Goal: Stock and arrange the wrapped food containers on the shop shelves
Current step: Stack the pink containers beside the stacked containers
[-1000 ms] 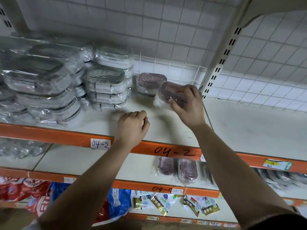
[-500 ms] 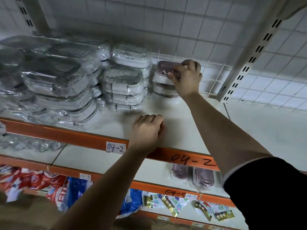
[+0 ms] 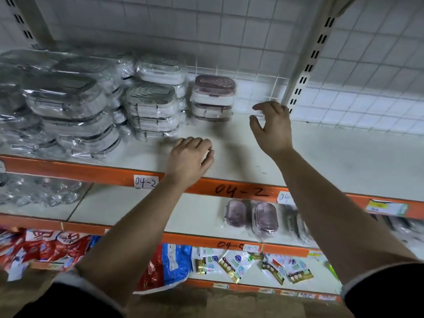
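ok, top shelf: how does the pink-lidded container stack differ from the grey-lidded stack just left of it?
Lids: the stack of pink-lidded wrapped plastic containers has dusky pink lids; the stack of grey-lidded wrapped plastic containers has grey.
Height: pink stack looks two high, grey stack at least three.
Place: pink stack sits further back; grey stack nearer the shelf front.
Both: rounded rectangles, clear wrap, lids up.

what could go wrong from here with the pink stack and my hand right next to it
1. The pink stack is two film-wrapped containers high. The open right hand beside it could nudge the top one askew.
2. The big wrapped stacks on the left sit unevenly near the orange shelf edge and might slide off if jostled.
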A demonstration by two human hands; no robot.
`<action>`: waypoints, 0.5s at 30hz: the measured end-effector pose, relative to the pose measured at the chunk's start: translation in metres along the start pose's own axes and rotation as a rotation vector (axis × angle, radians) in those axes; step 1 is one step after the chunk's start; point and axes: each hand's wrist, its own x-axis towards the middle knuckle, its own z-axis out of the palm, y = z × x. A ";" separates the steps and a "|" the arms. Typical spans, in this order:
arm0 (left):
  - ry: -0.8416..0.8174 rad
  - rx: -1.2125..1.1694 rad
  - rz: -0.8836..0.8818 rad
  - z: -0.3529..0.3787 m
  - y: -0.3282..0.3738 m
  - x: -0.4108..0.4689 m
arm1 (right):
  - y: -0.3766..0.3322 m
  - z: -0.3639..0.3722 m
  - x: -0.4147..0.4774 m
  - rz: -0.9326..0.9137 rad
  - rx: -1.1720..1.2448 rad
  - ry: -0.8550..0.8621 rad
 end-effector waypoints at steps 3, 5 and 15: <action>0.023 -0.054 -0.005 -0.006 0.022 -0.012 | 0.014 -0.024 -0.037 0.053 0.018 -0.004; 0.039 -0.087 0.014 -0.008 0.044 -0.025 | 0.022 -0.038 -0.063 0.082 0.030 0.004; -0.114 -0.190 0.095 0.035 0.134 -0.107 | 0.054 -0.061 -0.204 0.107 0.096 -0.037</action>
